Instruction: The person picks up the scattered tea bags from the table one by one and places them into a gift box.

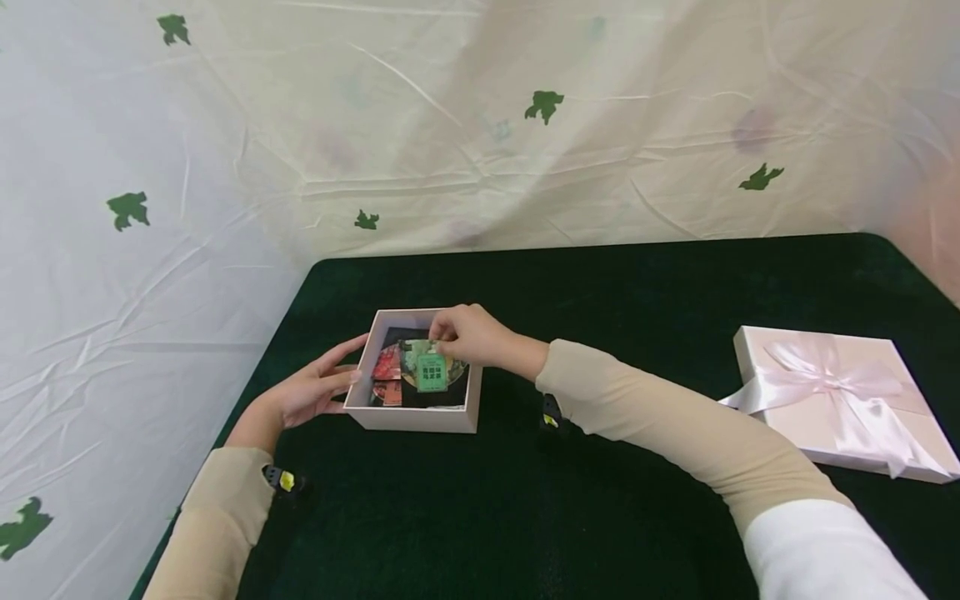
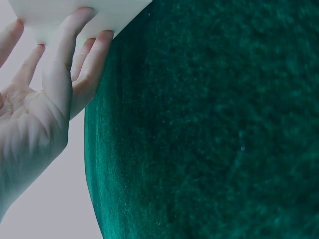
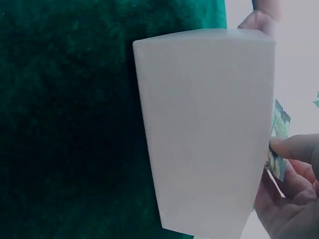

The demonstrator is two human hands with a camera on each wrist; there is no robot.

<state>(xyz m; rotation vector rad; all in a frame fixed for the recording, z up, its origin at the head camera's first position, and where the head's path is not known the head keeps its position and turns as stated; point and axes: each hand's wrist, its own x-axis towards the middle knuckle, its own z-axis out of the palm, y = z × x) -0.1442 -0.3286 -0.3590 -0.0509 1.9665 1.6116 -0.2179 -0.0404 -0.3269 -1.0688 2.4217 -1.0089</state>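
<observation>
A pale pink open box sits on the dark green cloth, holding colourful packets on a dark lining. My right hand reaches over the box and pinches a green packet at its top edge. In the right wrist view the box's outer wall fills the frame, with the packet and my fingertips at its right. My left hand rests with straight fingers against the box's left wall; the left wrist view shows those fingers touching the box corner.
A pink box lid with a satin ribbon bow lies at the right on the green table. A white sheet with green leaf shapes hangs behind and to the left. The table's left edge runs close to my left arm.
</observation>
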